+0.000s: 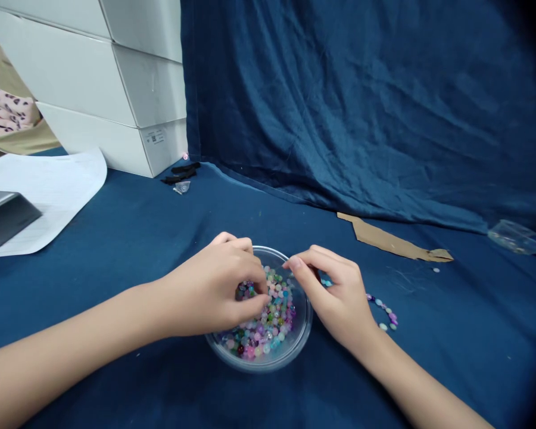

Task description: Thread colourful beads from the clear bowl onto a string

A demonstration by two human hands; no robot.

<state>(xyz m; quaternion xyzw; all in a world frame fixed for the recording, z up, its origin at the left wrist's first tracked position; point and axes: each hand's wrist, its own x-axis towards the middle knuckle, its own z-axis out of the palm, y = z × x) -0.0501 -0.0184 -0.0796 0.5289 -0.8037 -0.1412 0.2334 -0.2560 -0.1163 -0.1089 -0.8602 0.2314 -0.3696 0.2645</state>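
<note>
bowl: clear bowl (268, 364) on blue cloth (116, 381), heaped with mixed pastel beads (268, 319)
left hand (209, 286): over the bowl's left side, fingers (254, 301) curled down among the beads; any grip is hidden
right hand (335, 292): at the bowl's right rim, fingertips (292, 262) pinched together above the beads
bead row (383, 313): curved on the cloth, right of the bowl, just beside the right hand
far right of bowl: cardboard strip (393, 241), plastic bag (513, 237)
far left of bowl: white boxes (116, 89), paper sheet (44, 196), dark tablet (4, 220)
behind bowl: black strips (181, 173), small clear cup (182, 186)
</note>
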